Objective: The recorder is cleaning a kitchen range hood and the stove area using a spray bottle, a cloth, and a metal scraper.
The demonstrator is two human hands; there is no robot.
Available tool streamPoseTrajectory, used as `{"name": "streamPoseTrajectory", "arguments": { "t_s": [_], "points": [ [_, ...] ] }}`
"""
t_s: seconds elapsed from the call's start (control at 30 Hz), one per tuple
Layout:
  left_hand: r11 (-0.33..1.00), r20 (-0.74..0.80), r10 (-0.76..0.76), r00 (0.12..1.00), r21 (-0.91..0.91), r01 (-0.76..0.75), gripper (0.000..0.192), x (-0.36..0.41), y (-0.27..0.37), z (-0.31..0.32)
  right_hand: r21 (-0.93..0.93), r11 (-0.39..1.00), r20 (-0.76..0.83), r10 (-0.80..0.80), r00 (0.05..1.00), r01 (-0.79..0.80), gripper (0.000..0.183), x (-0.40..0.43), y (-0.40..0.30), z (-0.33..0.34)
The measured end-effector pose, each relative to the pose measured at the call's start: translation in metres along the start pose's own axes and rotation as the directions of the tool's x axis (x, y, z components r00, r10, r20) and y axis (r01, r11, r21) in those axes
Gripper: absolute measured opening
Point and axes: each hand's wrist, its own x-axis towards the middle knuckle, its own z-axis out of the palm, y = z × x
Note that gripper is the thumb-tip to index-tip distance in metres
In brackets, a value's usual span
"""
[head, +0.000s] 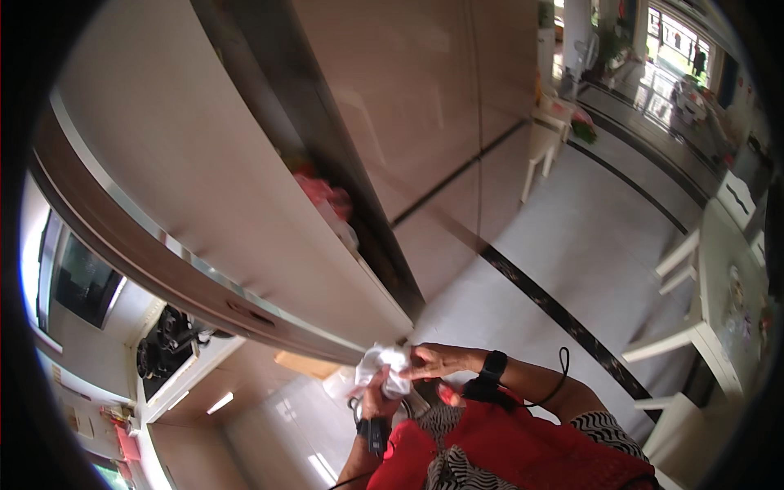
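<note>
A crumpled white cloth (383, 362), bright with glare, is bunched between both of my hands in front of my waist. My left hand (378, 397) grips its near side with the thumb on top. From the right, my right hand (430, 360) pinches the cloth's edge with bent fingers. Black straps circle both wrists, and a dark cable loops beside the right forearm. Just beyond the cloth stands the lower end of a brown door edge (263, 318). Part of a white container (339, 384) shows left of the cloth, mostly hidden behind my left hand.
A tall glossy panel (422, 92) rises ahead, beside a narrow gap holding a red plastic bag (324, 196). Left, beyond the door, is a counter with a black stove (162, 346). Right stand a white table (729, 257) and a chair (680, 429); another chair (542, 144) is farther off.
</note>
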Motion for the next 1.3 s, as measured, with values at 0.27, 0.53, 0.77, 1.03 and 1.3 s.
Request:
{"name": "streamPoseTrajectory", "arguments": {
  "t_s": [0.27, 0.53, 0.77, 1.03, 1.3],
  "points": [
    [0.919, -0.219, 0.384, 0.897, -0.001, -0.393, 0.046, -0.004, 0.078, -0.008, -0.454, 0.724, -0.196, -0.65, 0.734, 0.52, 0.028, 0.168, -0.136, -0.168],
    [0.829, -0.426, 0.416, 0.804, -0.186, -0.527, 0.053, -0.029, 0.074, -0.004, -0.279, 0.647, -0.525, -0.722, 0.452, 0.71, 0.02, 0.316, -0.255, -0.248],
    [0.724, -0.059, 0.414, 0.909, -0.583, -0.368, 0.039, -0.024, 0.044, -0.088, 0.086, 0.782, -0.454, -0.521, 0.723, 0.617, 0.021, 0.352, -0.278, -0.227],
    [0.722, -0.241, 0.6, 0.763, -0.248, -0.646, 0.044, -0.007, 0.011, -0.005, 0.003, 0.682, -0.692, -0.527, 0.494, 0.731, 0.024, 0.399, -0.244, -0.241],
    [0.731, -0.44, 0.571, 0.694, -0.113, -0.673, 0.06, -0.001, -0.015, -0.055, -0.305, 0.871, -0.393, -0.484, 0.782, 0.386, 0.046, 0.407, -0.256, -0.242]
  ]
}}
